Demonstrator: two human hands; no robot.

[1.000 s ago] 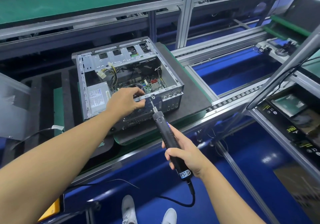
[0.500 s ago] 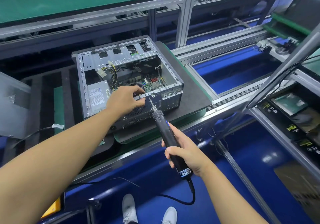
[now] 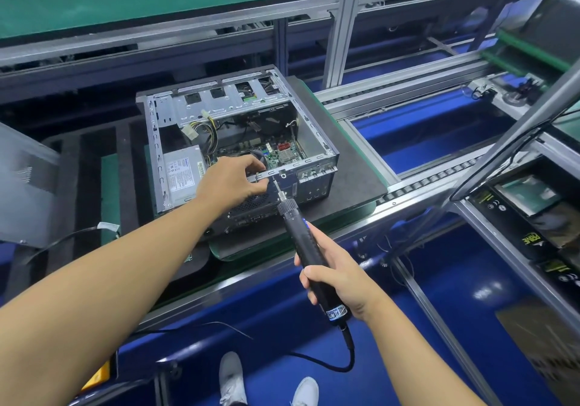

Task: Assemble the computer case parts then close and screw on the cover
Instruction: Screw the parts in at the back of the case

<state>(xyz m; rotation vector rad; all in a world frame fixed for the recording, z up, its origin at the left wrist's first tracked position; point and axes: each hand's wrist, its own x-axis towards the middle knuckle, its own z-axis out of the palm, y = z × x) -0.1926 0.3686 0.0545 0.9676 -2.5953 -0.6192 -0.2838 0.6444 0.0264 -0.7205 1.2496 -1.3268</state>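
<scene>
An open grey computer case lies on a black pallet on the conveyor, its motherboard, power supply and cables exposed. My left hand pinches the case's near top rail, fingers curled over the edge beside the screw point. My right hand grips a black corded electric screwdriver, whose bit touches the rail just right of my left fingers. The grey side cover stands off to the left, apart from the case.
Aluminium conveyor rails and an upright post frame the station. Stacked black product boxes sit at the right behind a slanted bar. The screwdriver cord hangs below my right hand. White shoes show on the blue floor.
The screwdriver bit has stayed on the case rail. My left hand shifted slightly on the rail edge; otherwise only the camera moved a little.
</scene>
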